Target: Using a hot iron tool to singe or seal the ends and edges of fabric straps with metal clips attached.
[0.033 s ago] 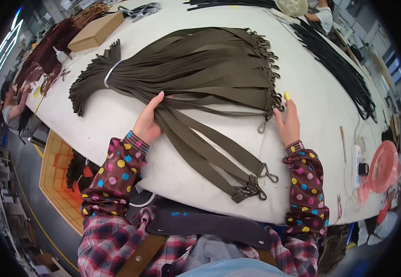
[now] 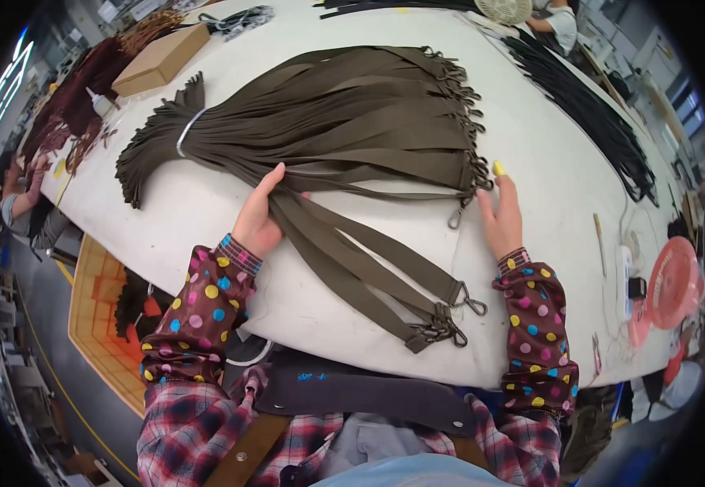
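A large bundle of dark olive webbing straps point(image 2: 344, 122) lies across the table, bound near its left end by a white tie point(image 2: 191, 132). Metal snap hooks point(image 2: 470, 122) line its right end. My left hand point(image 2: 259, 215) is closed round several straps at the near side, thumb on top and fingers partly hidden beneath. Those separated straps point(image 2: 352, 260) fan toward me, ending in metal hooks point(image 2: 442, 326). My right hand point(image 2: 502, 217) is beside the bundle's hooked end, thumb and index finger apart, with a yellow cover on a fingertip. Its other fingers are mostly hidden.
A cardboard box point(image 2: 160, 58) and brown straps are at the far left. Black straps point(image 2: 584, 114) lie on the right, near a pink round fan-like object point(image 2: 672, 282). An orange-lined bin point(image 2: 97, 312) stands below the table's left edge. Other people sit at the far left and far right.
The view has shifted slightly, so the scene sits a little further left. Both hands keep their places relative to the straps.
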Motion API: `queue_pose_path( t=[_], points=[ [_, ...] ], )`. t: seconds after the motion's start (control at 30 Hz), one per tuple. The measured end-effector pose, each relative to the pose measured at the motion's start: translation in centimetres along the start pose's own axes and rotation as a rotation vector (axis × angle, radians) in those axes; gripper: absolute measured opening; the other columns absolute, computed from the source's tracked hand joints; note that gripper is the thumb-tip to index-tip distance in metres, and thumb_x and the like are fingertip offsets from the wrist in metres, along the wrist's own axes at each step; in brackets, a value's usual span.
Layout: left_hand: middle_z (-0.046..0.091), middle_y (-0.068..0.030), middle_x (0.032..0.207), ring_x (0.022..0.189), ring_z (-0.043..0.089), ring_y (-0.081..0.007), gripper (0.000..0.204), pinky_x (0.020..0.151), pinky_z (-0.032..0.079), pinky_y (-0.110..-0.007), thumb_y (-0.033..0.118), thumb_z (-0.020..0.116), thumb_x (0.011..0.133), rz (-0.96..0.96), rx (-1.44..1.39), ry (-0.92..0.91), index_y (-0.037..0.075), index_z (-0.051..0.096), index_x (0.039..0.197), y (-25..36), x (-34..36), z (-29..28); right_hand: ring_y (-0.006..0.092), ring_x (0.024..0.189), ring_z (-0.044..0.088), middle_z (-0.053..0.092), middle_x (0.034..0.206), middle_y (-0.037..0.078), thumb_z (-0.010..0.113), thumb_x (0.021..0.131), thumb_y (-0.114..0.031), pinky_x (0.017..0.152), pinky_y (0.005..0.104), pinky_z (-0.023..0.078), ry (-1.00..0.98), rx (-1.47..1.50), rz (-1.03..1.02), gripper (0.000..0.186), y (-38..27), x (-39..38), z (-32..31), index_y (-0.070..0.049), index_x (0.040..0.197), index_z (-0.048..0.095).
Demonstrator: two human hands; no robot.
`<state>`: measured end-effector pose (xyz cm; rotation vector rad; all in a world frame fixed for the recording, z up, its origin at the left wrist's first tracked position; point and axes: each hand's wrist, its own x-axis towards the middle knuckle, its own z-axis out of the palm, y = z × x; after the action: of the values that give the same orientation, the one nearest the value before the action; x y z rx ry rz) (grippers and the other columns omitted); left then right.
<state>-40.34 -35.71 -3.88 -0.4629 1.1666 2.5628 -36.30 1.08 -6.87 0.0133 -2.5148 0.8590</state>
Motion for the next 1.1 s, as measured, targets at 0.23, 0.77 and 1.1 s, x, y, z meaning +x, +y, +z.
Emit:
queue_pose_path(
  t=[0.23,0.77,1.1],
  points=[
    [0.06,-0.0121,0.102,0.092,0.057,-0.0272,0.037,0.085,0.048,-0.041,0.028,0.062,0.087,-0.005,-0.043,-0.052,0.0,0.052,0.108,-1.1,0.1,0.0,0.0378,0.127,0.034,0.038,0.136,0.018,0.066,0.076,-0.046,0.103,0.0516,0.026,-0.444,-0.034,-0.334,0.073,-10.3,-9.1,-3.8,-0.003,0.13,0.041],
    [0.058,-0.008,0.113,0.105,0.055,-0.0216,0.034,0.095,0.041,-0.036,0.03,0.057,0.089,-0.214,0.156,-0.127,0.004,0.052,0.11,-3.0,-4.8,1.3,0.0227,0.103,0.055,0.06,0.106,0.006,0.066,0.08,-0.029,0.092,0.038,0.038,-0.679,0.098,-0.008,0.045,-7.8,-5.3,-6.0,-0.008,0.117,0.052],
    [0.059,-0.0025,0.084,0.079,0.056,-0.0136,0.022,0.07,0.044,-0.029,0.025,0.062,0.086,-0.174,0.226,-0.003,0.007,0.055,0.096,-3.1,-5.1,0.5,0.0304,0.107,0.051,0.054,0.114,0.014,0.07,0.072,-0.024,0.097,0.0387,0.036,-0.353,-0.244,-0.321,0.067,-4.6,2.9,0.4,-0.006,0.128,0.039]
  ],
)
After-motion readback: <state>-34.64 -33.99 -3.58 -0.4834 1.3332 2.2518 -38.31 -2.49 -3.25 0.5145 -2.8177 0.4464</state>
